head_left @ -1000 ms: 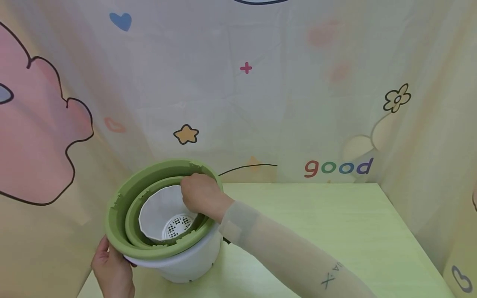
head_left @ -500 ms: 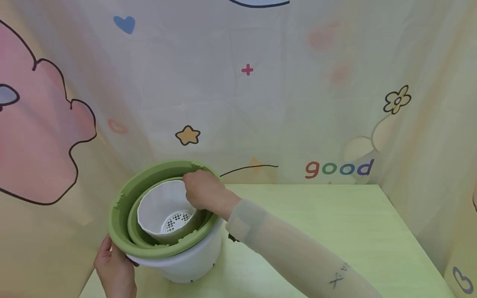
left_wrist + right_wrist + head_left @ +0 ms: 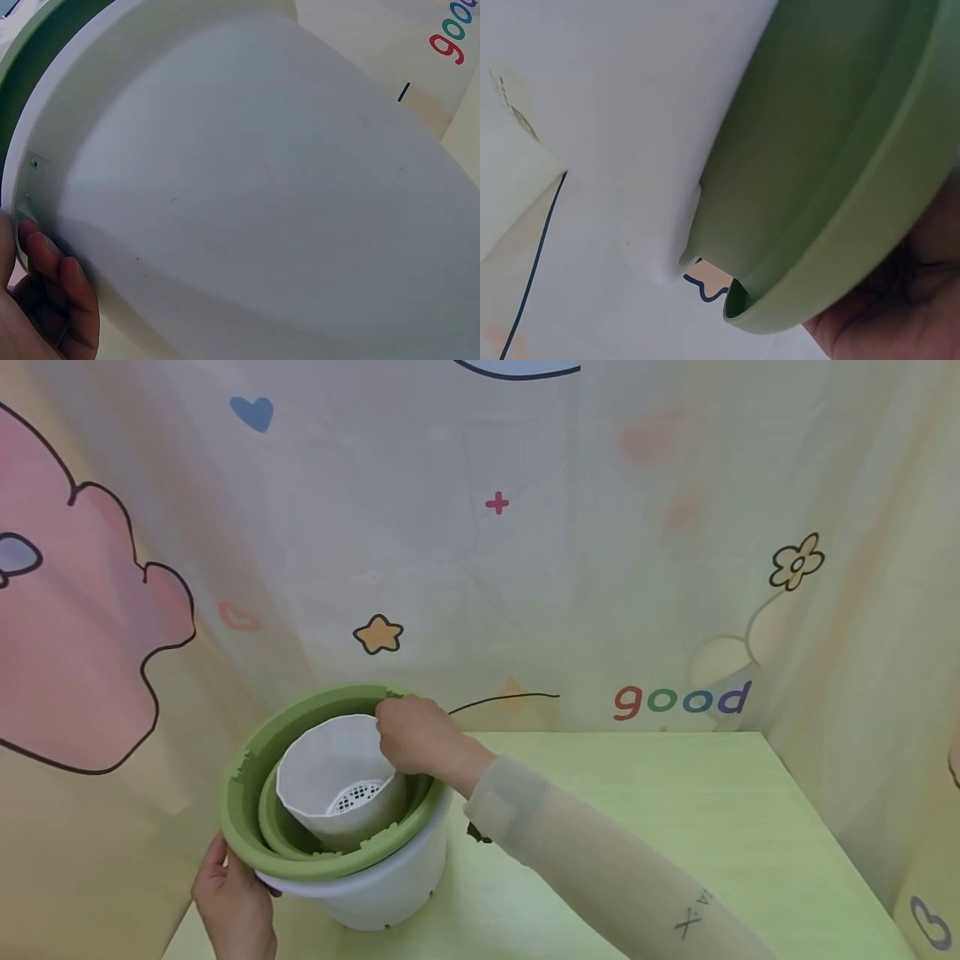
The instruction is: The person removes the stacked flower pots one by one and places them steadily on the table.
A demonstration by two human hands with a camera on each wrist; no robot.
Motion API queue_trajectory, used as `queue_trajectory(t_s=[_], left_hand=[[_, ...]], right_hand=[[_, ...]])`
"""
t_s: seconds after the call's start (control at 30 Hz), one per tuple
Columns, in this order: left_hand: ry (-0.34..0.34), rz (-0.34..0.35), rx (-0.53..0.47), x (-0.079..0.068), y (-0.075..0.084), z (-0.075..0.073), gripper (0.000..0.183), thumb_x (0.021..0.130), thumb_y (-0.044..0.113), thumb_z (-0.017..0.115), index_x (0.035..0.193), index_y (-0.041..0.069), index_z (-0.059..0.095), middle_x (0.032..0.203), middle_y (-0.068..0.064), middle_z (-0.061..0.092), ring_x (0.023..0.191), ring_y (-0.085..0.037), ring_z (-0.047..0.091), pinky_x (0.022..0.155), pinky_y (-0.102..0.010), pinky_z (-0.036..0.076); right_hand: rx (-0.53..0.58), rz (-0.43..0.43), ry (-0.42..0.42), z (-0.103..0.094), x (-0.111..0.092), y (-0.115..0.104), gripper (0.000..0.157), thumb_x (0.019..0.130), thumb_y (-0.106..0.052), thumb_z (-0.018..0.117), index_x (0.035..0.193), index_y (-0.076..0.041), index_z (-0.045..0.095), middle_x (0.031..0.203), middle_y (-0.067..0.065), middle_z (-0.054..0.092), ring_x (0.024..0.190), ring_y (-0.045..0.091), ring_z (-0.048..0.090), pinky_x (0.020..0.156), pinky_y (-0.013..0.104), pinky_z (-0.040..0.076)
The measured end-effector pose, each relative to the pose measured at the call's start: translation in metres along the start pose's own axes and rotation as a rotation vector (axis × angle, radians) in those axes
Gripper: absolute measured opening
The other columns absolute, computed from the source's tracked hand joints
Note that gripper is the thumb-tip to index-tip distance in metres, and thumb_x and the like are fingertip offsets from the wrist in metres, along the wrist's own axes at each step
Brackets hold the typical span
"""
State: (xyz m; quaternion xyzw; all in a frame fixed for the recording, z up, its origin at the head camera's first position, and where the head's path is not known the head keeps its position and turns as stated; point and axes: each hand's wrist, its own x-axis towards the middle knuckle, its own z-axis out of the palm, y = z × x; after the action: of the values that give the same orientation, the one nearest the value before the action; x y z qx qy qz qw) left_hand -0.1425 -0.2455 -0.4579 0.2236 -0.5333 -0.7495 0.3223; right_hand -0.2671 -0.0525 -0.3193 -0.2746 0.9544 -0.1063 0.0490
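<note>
A large white flower pot [image 3: 390,893] stands tilted on the table at the lower left of the head view. Nested in it are a big green pot [image 3: 243,818], a smaller green pot [image 3: 273,822] and a white pot [image 3: 315,777] with a perforated base. My right hand [image 3: 420,735] grips the far right rim of that inner white pot, which sits partly raised; its fingertips are hidden. On the left, my left hand [image 3: 234,902] holds the outer rim, its fingers [image 3: 79,292] curled beneath it. The right wrist view has a green rim [image 3: 855,247] in front of the palm.
The light green table [image 3: 675,827] extends to the right of the pots. Close behind them hangs a printed curtain [image 3: 525,593], with more curtain at both sides. My right forearm in a pale sleeve [image 3: 600,868] crosses over the table.
The inner white pot has risen, showing more of its outer wall, as my right hand moved slightly up and right. My left hand keeps its hold on the outer rim.
</note>
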Motion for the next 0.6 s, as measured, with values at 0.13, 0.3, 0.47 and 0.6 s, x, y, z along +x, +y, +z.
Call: queue_trajectory(t_s=[0.13,0.3,0.47,0.6], left_hand=[[0.001,-0.005,-0.002,0.000,0.000,0.000,0.026,0.101,0.033,0.068,0.116,0.014,0.077,0.054,0.004,0.063,0.033,-0.008,0.048,0.031,-0.021,0.039],[0.000,-0.008,-0.005,0.001,-0.001,-0.001,0.027,0.101,0.035,0.068,0.117,0.014,0.077,0.055,0.004,0.064,0.034,-0.009,0.048,0.031,-0.021,0.039],[0.001,-0.007,-0.003,0.002,-0.002,-0.003,0.028,0.101,0.036,0.067,0.118,0.017,0.076,0.056,0.004,0.065,0.034,-0.009,0.048,0.031,-0.020,0.039],[0.004,-0.007,0.008,0.002,-0.003,-0.003,0.025,0.101,0.036,0.067,0.116,0.019,0.076,0.056,0.005,0.065,0.034,-0.009,0.048,0.031,-0.020,0.038]], right_hand=[[0.019,0.005,0.009,-0.004,-0.001,0.000,0.026,0.111,-0.020,0.046,0.100,-0.011,0.068,0.084,0.000,0.066,0.071,0.016,0.058,0.059,0.027,0.049],[0.038,0.005,0.019,-0.010,-0.002,0.000,0.029,0.112,-0.022,0.044,0.102,-0.011,0.069,0.084,0.000,0.067,0.073,0.017,0.059,0.063,0.027,0.049],[0.041,0.002,0.029,-0.016,-0.004,-0.001,0.031,0.112,-0.024,0.043,0.103,-0.011,0.070,0.087,0.000,0.068,0.075,0.017,0.060,0.065,0.028,0.049],[0.040,-0.004,0.042,-0.021,-0.007,-0.002,0.033,0.113,-0.024,0.043,0.098,-0.012,0.070,0.083,0.000,0.066,0.072,0.017,0.058,0.062,0.027,0.047]])
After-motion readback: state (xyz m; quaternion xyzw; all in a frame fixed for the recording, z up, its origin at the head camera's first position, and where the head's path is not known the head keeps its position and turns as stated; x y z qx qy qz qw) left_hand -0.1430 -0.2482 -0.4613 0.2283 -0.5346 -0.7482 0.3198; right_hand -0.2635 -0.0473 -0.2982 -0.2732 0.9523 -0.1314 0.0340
